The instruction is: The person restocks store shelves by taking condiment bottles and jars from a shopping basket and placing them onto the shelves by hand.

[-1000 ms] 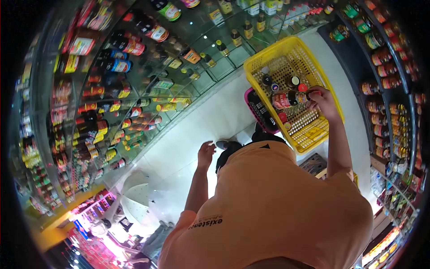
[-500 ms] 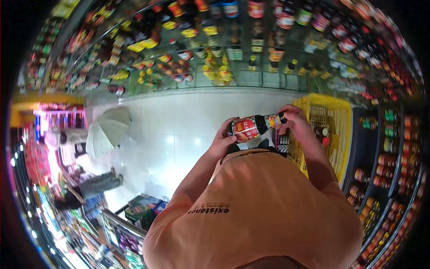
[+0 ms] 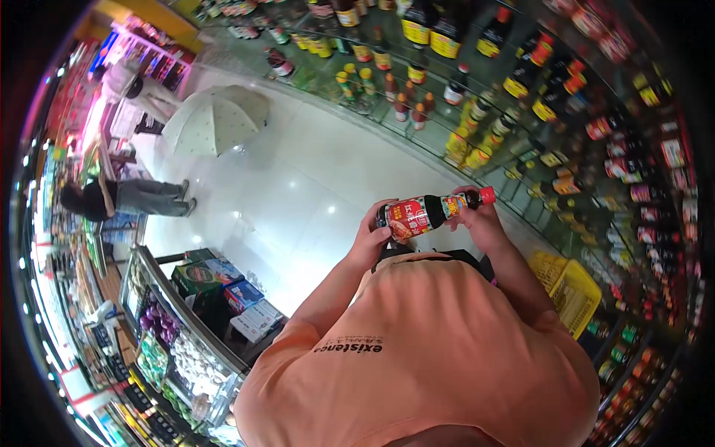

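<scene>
A dark soy sauce bottle (image 3: pixel 410 216) with a red label and a red cap lies nearly level in front of my body, its neck pointing right. My left hand (image 3: pixel 370 235) is closed around the base end, thumb on the label's lower edge. At the neck, just below the cap, my right hand (image 3: pixel 480 223) grips the bottle with its fingers. Both hands hold it above the floor, close to my waist, and the red-labelled side faces up toward me.
Glass shelves (image 3: pixel 439 127) with rows of sauce bottles run along the front and right. A yellow basket (image 3: pixel 585 298) stands at right. An open umbrella (image 3: pixel 216 123) rests on the floor at left, near two people. A produce stand (image 3: pixel 171 328) and boxes (image 3: pixel 242 294) are at lower left.
My view and body have turned left; the basket now appears lower right and the umbrella nearer the top. My right hand has shifted down the neck, exposing the red cap.
</scene>
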Demonstrator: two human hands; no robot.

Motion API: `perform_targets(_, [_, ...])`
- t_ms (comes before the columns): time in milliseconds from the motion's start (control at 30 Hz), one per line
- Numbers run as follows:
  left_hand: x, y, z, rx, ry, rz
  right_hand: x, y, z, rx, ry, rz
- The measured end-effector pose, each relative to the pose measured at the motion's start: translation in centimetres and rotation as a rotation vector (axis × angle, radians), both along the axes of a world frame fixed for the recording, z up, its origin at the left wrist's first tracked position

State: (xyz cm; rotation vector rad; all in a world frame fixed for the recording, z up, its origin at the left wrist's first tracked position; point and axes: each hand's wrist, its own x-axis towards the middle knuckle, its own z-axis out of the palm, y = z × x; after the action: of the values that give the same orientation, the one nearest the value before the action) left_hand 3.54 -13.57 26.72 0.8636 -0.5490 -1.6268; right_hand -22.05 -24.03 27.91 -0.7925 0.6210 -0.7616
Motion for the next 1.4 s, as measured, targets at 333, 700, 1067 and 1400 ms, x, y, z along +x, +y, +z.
perform_targets(333, [8.9, -1.3, -2.3, 0.078, 0.07, 0.043, 13.4, -4.4, -1.0, -0.107, 0.027, 0.22])
perform_targets(700, [16.1, -12.4, 0.3, -0.029, -0.969, 0.123, 22.7, -16.6, 0.4, -1.0, 0.437, 0.205])
perform_targets(1067, [22.2, -27.1, 5.4, -0.223, -1.222, 0.274, 32.7, -29.7, 2.2, -1.305, 0.444, 0.291])
perform_targets(1400, [35.8, -37.6, 2.7, -0.138, -0.689, 0.614, 36.4, -38.0, -0.2, -1.216, 0.62, 0.221])
